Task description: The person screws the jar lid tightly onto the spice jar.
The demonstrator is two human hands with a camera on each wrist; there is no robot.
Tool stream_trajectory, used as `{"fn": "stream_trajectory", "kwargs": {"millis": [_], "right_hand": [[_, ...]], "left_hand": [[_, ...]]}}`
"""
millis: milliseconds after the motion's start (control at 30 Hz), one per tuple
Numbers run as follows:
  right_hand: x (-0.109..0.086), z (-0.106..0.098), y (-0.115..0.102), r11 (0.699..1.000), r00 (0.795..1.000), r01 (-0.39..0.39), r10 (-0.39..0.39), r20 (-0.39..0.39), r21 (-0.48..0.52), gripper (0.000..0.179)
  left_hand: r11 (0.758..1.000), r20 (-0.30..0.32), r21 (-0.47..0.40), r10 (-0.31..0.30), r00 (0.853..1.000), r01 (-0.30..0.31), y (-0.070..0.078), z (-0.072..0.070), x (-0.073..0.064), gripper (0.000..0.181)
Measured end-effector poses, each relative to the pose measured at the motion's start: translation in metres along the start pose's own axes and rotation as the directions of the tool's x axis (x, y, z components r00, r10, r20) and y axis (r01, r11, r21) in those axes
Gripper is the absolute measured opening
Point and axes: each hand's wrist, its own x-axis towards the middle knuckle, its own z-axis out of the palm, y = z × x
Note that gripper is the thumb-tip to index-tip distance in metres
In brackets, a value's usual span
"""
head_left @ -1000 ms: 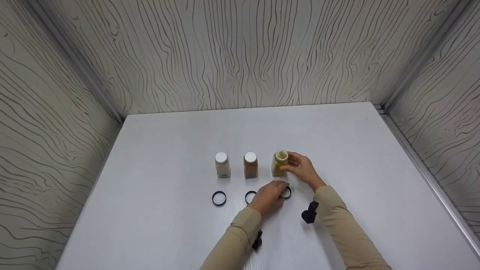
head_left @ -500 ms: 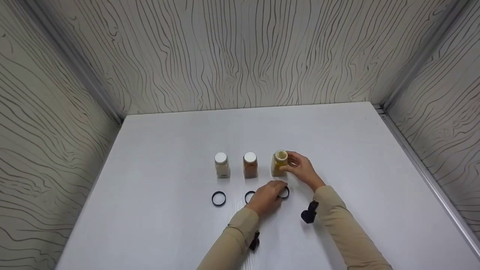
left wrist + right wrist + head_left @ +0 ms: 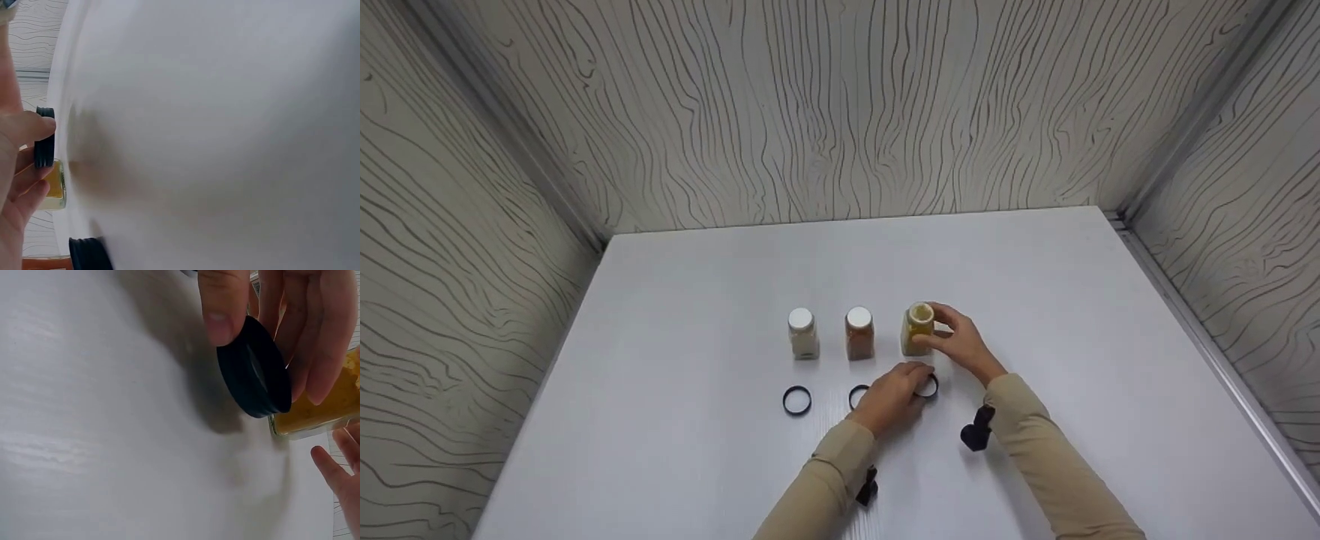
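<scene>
the left hand point(image 3: 889, 396) pinches the black lid point(image 3: 241, 377) by its side, so the right hand point(image 3: 966, 346), curled round the yellow jar point(image 3: 913, 328) right of centre, should brace firmly.

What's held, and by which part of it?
Left hand: ridged black ring, pinched by its outer side. Right hand: at the yellow-filled square glass jar; hold can't be told.

A white bench point(image 3: 697, 300) stands before a pale back wall point(image 3: 840, 112) covered in dark wood-grain lines. The left wall point(image 3: 435, 262) and right wall point(image 3: 1260, 187) bear similar lines, with grey corner strips point(image 3: 506, 127) between.
</scene>
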Motion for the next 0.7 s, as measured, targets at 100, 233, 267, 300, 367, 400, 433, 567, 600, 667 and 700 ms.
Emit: {"fn": "stream_trajectory", "kwargs": {"millis": [100, 233, 267, 300, 367, 400, 433, 567, 600, 667, 700], "right_hand": [[0.0011, 0.0004, 0.0023, 1.000, 1.000, -0.017, 0.018, -0.020, 0.025, 0.064], [0.0023, 0.0010, 0.0066, 0.999, 0.999, -0.029, 0.031, -0.044, 0.045, 0.062], [0.0024, 0.0015, 0.0074, 0.998, 0.998, -0.029, 0.031, -0.049, 0.049, 0.061], [0.0023, 0.0019, 0.0080, 0.998, 0.998, -0.028, 0.031, -0.053, 0.054, 0.061], [0.0018, 0.0028, 0.0086, 0.998, 0.998, -0.029, 0.033, -0.057, 0.056, 0.061], [0.0016, 0.0032, 0.0090, 0.998, 0.998, -0.030, 0.034, -0.060, 0.060, 0.060], [0.0016, 0.0036, 0.0092, 0.997, 0.997, -0.031, 0.035, -0.063, 0.068, 0.060], [0.0020, 0.0049, 0.0090, 0.994, 0.996, -0.040, 0.049, -0.080, 0.105, 0.059], [0.0021, 0.0053, 0.0086, 0.992, 0.995, -0.043, 0.053, -0.082, 0.121, 0.058], [0.0022, 0.0059, 0.0076, 0.988, 0.994, -0.046, 0.059, -0.087, 0.146, 0.058], [0.0024, 0.0061, 0.0074, 0.988, 0.994, -0.047, 0.060, -0.087, 0.147, 0.058]], "left_hand": [[1.000, 0.001, -0.020, -0.017, 1.000, 0.017, 0.0002, -0.0021, -0.0014, 0.037], [0.998, 0.013, -0.057, -0.040, 0.999, 0.041, 0.0015, -0.0063, -0.0024, 0.040], [0.997, 0.019, -0.065, -0.046, 0.999, 0.047, 0.0019, -0.0073, -0.0025, 0.041], [0.997, 0.022, -0.064, -0.047, 0.999, 0.049, 0.0022, -0.0081, -0.0025, 0.041], [0.997, 0.025, -0.059, -0.044, 0.999, 0.045, 0.0025, -0.0088, -0.0024, 0.041], [0.998, 0.027, -0.056, -0.041, 0.999, 0.043, 0.0025, -0.0089, -0.0024, 0.041], [0.998, 0.028, -0.051, -0.038, 0.999, 0.039, 0.0024, -0.0088, -0.0024, 0.041], [0.998, 0.038, -0.056, -0.037, 0.999, 0.039, 0.0017, -0.0085, -0.0025, 0.042], [0.997, 0.041, -0.056, -0.041, 0.998, 0.043, 0.0014, -0.0084, -0.0026, 0.042], [0.997, 0.052, -0.059, -0.050, 0.997, 0.053, 0.0009, -0.0091, -0.0028, 0.043], [0.997, 0.055, -0.059, -0.053, 0.997, 0.056, 0.0007, -0.0095, -0.0028, 0.043]]}}
